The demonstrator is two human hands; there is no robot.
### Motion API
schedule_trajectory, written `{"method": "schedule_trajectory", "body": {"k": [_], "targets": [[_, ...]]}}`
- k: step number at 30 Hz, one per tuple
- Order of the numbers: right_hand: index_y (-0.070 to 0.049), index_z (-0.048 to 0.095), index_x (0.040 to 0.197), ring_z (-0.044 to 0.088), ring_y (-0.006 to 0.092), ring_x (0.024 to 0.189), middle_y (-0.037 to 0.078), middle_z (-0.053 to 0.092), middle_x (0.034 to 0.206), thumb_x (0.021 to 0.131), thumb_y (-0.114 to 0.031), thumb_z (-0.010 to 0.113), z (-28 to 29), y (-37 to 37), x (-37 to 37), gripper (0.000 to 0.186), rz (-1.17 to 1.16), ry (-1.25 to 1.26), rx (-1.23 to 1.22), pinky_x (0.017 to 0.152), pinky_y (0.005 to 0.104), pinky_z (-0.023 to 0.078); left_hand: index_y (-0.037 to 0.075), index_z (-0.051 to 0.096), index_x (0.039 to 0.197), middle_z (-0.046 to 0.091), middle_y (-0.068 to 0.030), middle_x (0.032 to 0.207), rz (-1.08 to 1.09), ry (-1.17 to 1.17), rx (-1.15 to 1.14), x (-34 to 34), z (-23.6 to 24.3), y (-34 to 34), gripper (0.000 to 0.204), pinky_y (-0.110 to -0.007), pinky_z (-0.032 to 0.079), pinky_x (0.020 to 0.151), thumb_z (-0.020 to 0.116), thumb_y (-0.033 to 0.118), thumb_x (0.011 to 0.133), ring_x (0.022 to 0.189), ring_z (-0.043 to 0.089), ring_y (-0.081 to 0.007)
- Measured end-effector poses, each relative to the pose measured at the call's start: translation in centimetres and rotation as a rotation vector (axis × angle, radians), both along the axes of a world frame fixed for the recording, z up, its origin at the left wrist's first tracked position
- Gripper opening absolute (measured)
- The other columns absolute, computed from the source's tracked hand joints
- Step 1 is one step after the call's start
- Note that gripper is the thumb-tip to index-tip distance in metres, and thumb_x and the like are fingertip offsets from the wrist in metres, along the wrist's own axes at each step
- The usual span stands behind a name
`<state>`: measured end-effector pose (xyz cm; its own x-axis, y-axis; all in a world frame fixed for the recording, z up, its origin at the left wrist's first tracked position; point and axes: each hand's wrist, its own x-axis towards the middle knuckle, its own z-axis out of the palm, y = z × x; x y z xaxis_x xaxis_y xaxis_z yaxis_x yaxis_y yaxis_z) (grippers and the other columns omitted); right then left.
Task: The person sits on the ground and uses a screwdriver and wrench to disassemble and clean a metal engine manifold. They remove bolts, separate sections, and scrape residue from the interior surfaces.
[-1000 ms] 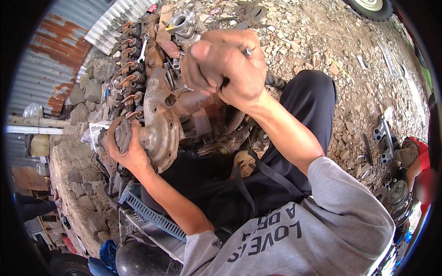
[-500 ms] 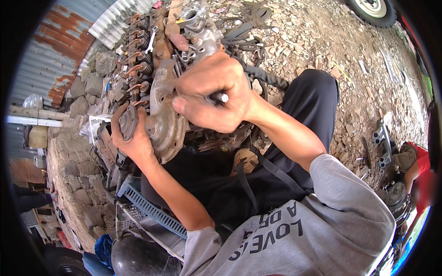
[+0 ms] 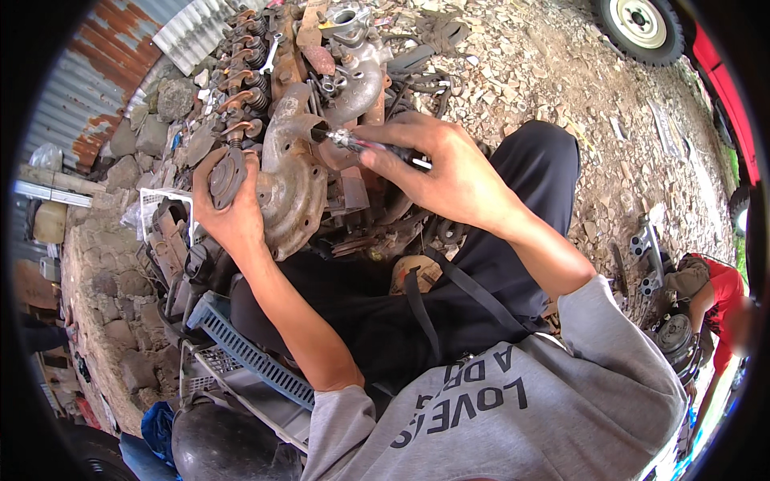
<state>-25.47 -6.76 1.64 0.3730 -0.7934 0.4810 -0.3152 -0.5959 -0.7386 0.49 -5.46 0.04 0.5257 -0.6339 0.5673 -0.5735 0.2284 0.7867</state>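
The left hand [image 3: 228, 208] is curling around a round metal plate [image 3: 228, 180] on the end of a rusty pipe housing [image 3: 293, 196], which is sitting in front of the person's folded legs, beside a row of springs [image 3: 253, 60]. The right hand [image 3: 445, 172], well apart from the left, is pinching a slim tool [image 3: 345, 139] between fingers and thumb. The tool's long axis is running nearly crosswise: its silver end is pointing left and slightly up at the housing's open mouth, its butt right and slightly down. The housing is lying lengthwise away from the person, a stub pointing outward. Fingers are hiding part of the tool (whether its tip is entering the mouth, I cannot tell), and the left palm is covering the plate's underside.
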Motion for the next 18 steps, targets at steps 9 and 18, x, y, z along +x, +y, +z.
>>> {"method": "schedule_trajectory", "body": {"k": [9,18], "targets": [[0.003,0.053,0.116,0.068,0.0449,0.076,0.026,0.068,0.078,0.088,-0.019,0.062,1.2,0.5,1.4,0.037,0.028,0.595,0.202,0.071,0.055,0.054,-0.001,0.069,0.104,0.071,-0.0092,0.096,-0.017,-0.039,-0.025,0.6,-0.5,-0.4,0.031,-0.03,0.052,0.086,0.082,0.006,0.076,0.089,0.067,-0.0162],[0.004,0.062,0.105,0.072,0.0361,0.075,0.02,0.069,0.077,0.08,-0.007,0.061,1.0,1.4,3.0,0.027,-0.104,0.609,-0.211,0.062,0.0456,0.058,-0.003,0.069,0.102,0.073,-0.0106,0.094,-0.002,-0.039,-0.015,0.5,-0.3,-0.2,0.028,-0.031,0.052,0.086,0.078,0.003,0.076,0.087,0.069,-0.0173]]}}
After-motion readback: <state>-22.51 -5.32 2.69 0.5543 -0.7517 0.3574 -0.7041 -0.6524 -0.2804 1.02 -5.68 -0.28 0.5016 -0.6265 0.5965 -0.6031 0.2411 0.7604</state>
